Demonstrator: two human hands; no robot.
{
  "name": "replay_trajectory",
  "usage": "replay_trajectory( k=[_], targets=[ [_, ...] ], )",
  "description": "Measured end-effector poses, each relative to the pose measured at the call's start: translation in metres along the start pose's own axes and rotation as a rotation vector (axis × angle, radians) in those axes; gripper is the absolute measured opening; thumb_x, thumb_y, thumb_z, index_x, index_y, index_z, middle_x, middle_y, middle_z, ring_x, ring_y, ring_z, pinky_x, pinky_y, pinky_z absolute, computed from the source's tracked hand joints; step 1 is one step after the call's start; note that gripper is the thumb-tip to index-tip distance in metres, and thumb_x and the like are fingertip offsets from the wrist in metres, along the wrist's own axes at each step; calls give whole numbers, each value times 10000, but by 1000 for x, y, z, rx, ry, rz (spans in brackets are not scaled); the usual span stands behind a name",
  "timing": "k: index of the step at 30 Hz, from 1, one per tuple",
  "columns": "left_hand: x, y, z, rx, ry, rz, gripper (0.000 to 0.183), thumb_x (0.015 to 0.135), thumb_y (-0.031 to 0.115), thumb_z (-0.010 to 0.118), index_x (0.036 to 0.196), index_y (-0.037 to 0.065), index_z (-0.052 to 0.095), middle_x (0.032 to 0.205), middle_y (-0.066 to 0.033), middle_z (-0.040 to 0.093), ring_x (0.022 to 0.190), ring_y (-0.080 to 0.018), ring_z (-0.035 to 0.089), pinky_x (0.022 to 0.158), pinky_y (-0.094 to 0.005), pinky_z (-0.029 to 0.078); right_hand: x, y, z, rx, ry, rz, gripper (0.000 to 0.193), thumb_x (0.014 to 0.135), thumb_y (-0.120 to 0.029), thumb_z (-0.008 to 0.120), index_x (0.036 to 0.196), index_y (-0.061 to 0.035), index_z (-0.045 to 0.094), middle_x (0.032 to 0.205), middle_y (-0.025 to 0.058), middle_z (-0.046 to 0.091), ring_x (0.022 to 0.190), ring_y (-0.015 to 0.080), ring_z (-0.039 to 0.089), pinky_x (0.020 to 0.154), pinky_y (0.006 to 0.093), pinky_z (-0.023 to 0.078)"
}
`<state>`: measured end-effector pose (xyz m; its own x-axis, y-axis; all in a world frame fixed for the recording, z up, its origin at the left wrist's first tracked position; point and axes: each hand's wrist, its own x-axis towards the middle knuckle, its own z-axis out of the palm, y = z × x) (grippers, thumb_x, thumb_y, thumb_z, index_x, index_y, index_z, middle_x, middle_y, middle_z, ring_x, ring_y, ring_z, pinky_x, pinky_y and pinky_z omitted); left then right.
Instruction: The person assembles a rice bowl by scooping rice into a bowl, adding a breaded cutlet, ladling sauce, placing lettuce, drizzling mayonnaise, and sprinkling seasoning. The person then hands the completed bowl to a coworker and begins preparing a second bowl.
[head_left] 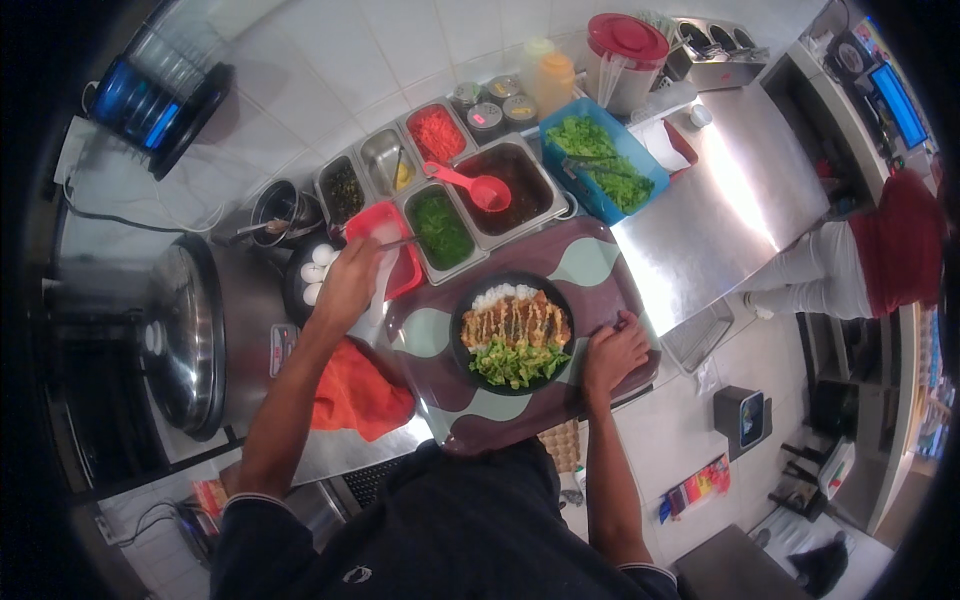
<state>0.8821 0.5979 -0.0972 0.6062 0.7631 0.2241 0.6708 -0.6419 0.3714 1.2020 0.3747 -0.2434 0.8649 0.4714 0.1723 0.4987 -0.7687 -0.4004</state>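
Note:
A black bowl stands on the brown and pale green patterned tray. White rice, sliced browned food with pale sauce and chopped lettuce fill it. Up and left of the bowl, my left hand is closed on a thin metal utensil. Its far end meets the metal pan of chopped greens; the tip's shape is unclear. My right hand rests on the tray's right side, fingers curled around something dark I cannot make out. A red plastic tray lies beside my left hand.
Behind are a sauce pan with a red ladle, a pan of red shreds and a blue lettuce bin with tongs. Leftward stand eggs, a large cooker and an orange cloth. A person stands at right.

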Motion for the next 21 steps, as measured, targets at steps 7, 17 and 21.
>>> replay_trajectory(
  k=[7,17,21],
  targets=[
    [-4,-1,-5,-29,59,-23,218,921,-14,554,1131,-53,595,1007,-244,586,916,-431,595,797,-473,485,0,-3,-2,-24,5,1,328,857,-163,536,1179,-136,594,1068,94,583,1072,322,518,912,460,366],
    [-1,-11,-5,8,75,34,237,922,-21,550,1149,-60,607,1051,-241,598,945,-421,605,826,-454,493,1,-4,-3,-30,-6,13,325,867,-169,528,1183,-134,597,1114,104,594,1112,340,516,925,473,368],
    [0,-8,-2,-19,89,26,221,921,-20,556,1129,-62,619,1019,-235,606,919,-419,613,807,-449,496,1,-2,-2,-27,-24,14,344,865,-172,527,1199,-132,597,1119,107,597,1117,341,515,939,475,365]
  ],
)
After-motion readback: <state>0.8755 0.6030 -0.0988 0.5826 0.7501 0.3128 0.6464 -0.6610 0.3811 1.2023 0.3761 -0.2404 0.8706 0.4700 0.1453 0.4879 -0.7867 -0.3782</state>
